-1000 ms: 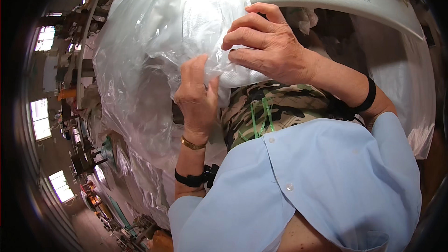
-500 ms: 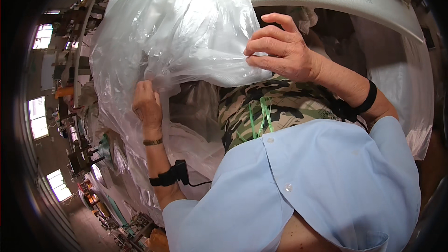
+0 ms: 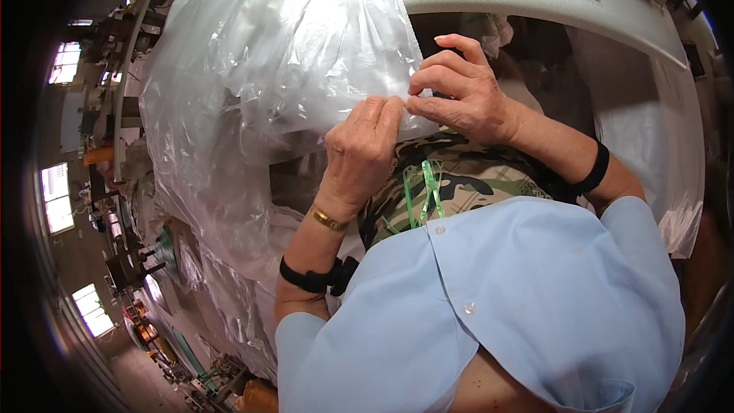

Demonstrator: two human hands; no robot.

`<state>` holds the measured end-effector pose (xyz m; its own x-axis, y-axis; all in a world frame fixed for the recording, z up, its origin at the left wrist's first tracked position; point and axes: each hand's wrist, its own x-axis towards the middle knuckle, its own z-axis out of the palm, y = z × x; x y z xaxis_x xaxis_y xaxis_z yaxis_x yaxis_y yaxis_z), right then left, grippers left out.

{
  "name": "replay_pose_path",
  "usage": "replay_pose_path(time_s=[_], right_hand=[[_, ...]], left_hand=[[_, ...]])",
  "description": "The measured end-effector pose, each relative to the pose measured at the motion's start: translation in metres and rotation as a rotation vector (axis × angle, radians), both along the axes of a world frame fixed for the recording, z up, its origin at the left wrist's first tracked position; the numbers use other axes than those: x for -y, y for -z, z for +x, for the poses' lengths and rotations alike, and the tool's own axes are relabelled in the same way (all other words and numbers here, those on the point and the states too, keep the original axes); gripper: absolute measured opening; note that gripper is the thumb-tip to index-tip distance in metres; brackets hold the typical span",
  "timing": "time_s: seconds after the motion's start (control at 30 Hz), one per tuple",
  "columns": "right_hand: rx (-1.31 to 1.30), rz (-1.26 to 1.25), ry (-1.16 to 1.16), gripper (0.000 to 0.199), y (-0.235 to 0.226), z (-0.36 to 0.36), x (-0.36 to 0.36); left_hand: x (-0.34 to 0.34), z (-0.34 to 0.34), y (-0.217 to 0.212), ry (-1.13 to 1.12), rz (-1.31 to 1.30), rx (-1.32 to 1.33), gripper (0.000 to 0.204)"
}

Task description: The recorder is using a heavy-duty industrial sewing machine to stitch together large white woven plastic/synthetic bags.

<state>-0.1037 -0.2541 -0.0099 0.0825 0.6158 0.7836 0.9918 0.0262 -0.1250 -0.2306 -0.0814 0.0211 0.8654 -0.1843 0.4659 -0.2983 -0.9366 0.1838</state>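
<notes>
Clear plastic film: it spreads over the upper left and centre of the frame (image 3: 306, 69), up and left from your fingertips.
Film edges: the right one slants from top centre down to your right hand (image 3: 468, 99), the nearer hand; the lower one runs crosswise above your camouflage fabric (image 3: 459, 177).
Left hand: your fingers (image 3: 361, 149) bunch in a pinch on the film, thumb hidden.
Right hand grip: thumb and index finger pinch the film, other fingers loosely curled.
Hand gap: left fingertips just beside the right thumb.
</notes>
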Motion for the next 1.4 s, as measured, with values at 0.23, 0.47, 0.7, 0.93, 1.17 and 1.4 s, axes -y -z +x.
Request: replay_pose_path(time_s=[0.23,0.47,0.7,0.93,1.17,1.4], right_hand=[[-0.797,-0.238,0.261,0.033,0.009,-0.024,0.025],[-1.654,-0.085,-0.213,0.019,0.039,-0.035,0.007],[-1.688,-0.081,-0.242,0.019,0.034,-0.043,0.008],[-1.689,-0.203,-0.278,0.024,0.029,-0.041,0.013],[-1.695,-0.22,-0.307,0.026,0.019,-0.04,0.014],[-1.697,-0.131,-0.313,0.031,0.016,-0.045,0.014]], left_hand=[[-0.003,0.003,0.029,0.028,0.016,0.035,0.026],[0.001,-0.001,0.029,0.022,0.032,0.061,0.025],[0.002,-0.008,0.021,0.102,0.091,0.064,0.029],[0.006,-0.009,0.018,0.117,0.059,0.135,0.03],[0.007,-0.012,0.011,0.031,0.035,0.116,0.027],[0.011,-0.016,0.01,0.064,0.131,0.084,0.03]])
